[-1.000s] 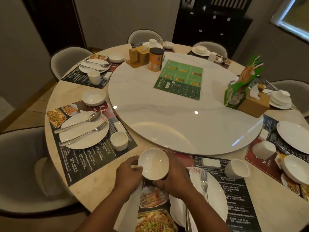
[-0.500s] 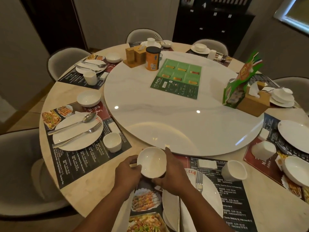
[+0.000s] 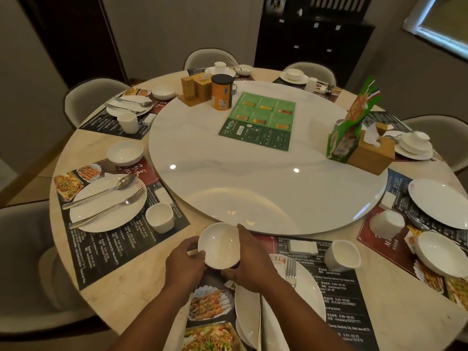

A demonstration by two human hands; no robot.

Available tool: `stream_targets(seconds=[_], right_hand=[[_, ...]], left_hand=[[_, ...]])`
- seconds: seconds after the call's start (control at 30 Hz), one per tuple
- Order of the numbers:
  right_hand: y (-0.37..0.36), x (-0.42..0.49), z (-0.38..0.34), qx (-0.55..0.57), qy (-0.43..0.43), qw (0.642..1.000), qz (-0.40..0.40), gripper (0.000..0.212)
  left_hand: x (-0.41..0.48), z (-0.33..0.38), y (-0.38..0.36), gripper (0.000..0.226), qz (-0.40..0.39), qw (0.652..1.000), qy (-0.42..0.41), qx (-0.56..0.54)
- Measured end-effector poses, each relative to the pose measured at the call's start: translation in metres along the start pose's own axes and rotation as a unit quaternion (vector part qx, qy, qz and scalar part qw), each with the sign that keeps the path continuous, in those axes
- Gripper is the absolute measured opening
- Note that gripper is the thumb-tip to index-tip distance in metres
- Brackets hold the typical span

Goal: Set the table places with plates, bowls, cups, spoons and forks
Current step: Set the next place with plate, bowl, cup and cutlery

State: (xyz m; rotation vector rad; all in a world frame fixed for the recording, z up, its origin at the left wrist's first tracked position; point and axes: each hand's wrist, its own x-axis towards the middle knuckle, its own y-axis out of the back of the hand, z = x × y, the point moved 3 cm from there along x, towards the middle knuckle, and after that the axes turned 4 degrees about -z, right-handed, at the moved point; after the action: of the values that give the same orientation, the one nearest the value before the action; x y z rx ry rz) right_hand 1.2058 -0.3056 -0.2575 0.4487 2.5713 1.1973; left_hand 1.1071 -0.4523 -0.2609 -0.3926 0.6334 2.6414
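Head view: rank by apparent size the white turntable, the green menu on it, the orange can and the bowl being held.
1. White turntable, far the largest.
2. Green menu.
3. Held bowl, in both hands; it sits nearest the camera, so it looks bigger than it is.
4. Orange can, farther off; bowl-versus-can true size is unsure.

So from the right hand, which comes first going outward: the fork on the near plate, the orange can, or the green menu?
From the right hand:
1. Fork, just right of it.
2. Green menu, mid-turntable.
3. Orange can, far side, left of the menu.
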Motion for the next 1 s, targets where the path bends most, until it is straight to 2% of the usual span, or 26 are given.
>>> stream_targets(seconds=[0.4, 0.43, 0.53, 0.63, 0.7, 0.77, 0.87, 1.0], right_hand=[[0.023, -0.017, -0.007, 0.010, 0.014, 1.000, -0.003, 0.110], [0.033, -0.026, -0.006, 0.017, 0.008, 1.000, 0.022, 0.099], [0.063, -0.068, 0.016, 0.042, -0.049, 0.986, 0.155, 0.046], [0.074, -0.124, 0.055, 0.067, -0.188, 0.954, 0.223, 0.025], [0.074, -0.157, 0.076, 0.095, -0.282, 0.932, 0.205, 0.023], [0.069, -0.179, 0.087, 0.129, -0.327, 0.921, 0.170, 0.027], [0.061, -0.192, 0.088, 0.161, -0.318, 0.925, 0.131, 0.028], [0.059, -0.194, 0.094, 0.175, -0.303, 0.929, 0.122, 0.034]], left_hand=[[-0.011, 0.001, -0.001, 0.039, 0.010, 1.000, 0.011, -0.013], [-0.013, -0.001, -0.001, 0.037, 0.011, 0.999, 0.023, -0.031], [-0.028, -0.011, -0.005, 0.023, 0.018, 0.997, 0.058, -0.049], [-0.053, -0.023, -0.016, 0.013, -0.002, 0.998, 0.067, 0.010], [-0.071, -0.031, -0.027, 0.010, -0.037, 0.997, 0.034, 0.061], [-0.087, -0.035, -0.037, 0.015, -0.058, 0.994, 0.011, 0.091], [-0.106, -0.027, -0.047, 0.020, -0.062, 0.992, 0.003, 0.113], [-0.116, -0.022, -0.051, 0.031, -0.044, 0.991, -0.013, 0.125]])
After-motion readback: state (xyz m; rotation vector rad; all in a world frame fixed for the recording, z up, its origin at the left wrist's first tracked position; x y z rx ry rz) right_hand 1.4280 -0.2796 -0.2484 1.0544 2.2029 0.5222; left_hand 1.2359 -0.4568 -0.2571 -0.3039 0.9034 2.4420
